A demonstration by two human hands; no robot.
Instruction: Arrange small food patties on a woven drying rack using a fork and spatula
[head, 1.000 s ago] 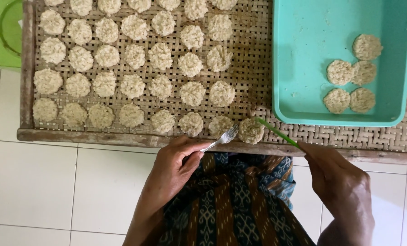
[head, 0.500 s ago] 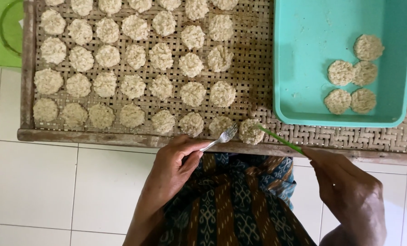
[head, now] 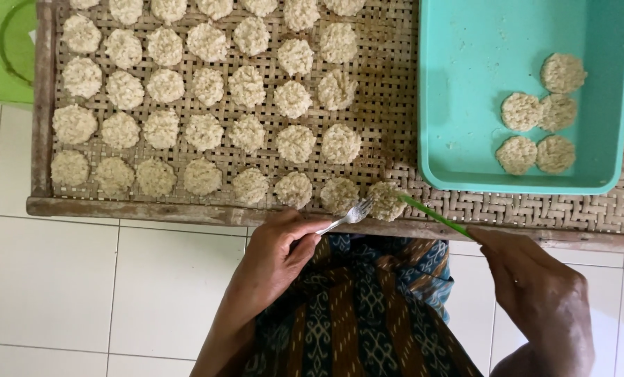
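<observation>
My left hand [head: 278,251] grips a metal fork [head: 347,216] whose tines touch a round rice cake [head: 387,201] at the near edge of a woven bamboo tray [head: 389,98]. My right hand [head: 535,293] holds a thin green stick [head: 434,216], its tip at the same cake's right side. Many more pale round rice cakes [head: 246,87] lie in rows across the tray's left part. A teal plastic tub [head: 465,77] sits on the tray at the right, holding several cakes [head: 539,115].
The tray's wooden frame [head: 144,209] runs along the near edge. White floor tiles [head: 82,286] lie below it. A green plastic thing [head: 1,49] sits at the top left. My patterned cloth skirt [head: 361,314] fills the lower middle.
My right hand has shifted slightly right and down while the stick tip stays at the cake. The fork stays at the same cake.
</observation>
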